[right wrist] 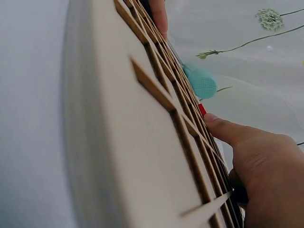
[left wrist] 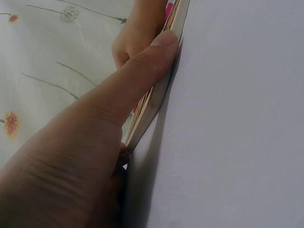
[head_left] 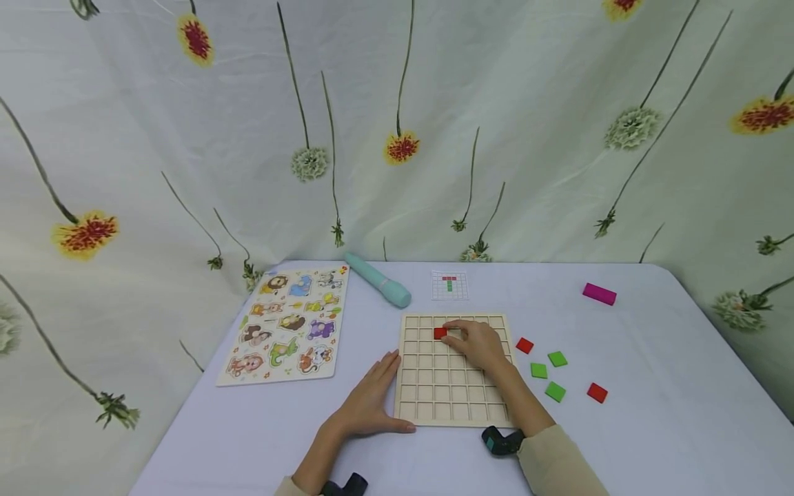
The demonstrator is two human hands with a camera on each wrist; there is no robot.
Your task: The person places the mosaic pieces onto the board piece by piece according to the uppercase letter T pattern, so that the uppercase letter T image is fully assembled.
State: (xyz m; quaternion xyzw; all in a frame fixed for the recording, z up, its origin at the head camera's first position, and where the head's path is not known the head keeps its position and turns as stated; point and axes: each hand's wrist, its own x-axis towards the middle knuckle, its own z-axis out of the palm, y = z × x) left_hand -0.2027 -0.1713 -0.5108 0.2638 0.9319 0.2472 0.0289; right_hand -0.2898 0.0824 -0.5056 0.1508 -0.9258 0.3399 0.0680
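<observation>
A wooden grid board (head_left: 455,375) lies on the table. My right hand (head_left: 480,344) reaches over it and pinches a red square tile (head_left: 440,333) at a cell in an upper row. In the right wrist view the thumb (right wrist: 216,123) touches that tile's edge, while the index fingertip is hidden. My left hand (head_left: 369,399) rests against the board, its straight fingers along the left side and its thumb (left wrist: 164,42) at the near edge. To the board's right lie two loose red tiles (head_left: 524,345) and three green tiles (head_left: 539,370).
Behind the board is a small printed card (head_left: 449,286) with a red and green T pattern. A teal microphone (head_left: 378,280) and an animal puzzle board (head_left: 285,327) lie to the left. A magenta block (head_left: 599,294) sits at the far right of the white table (head_left: 657,427).
</observation>
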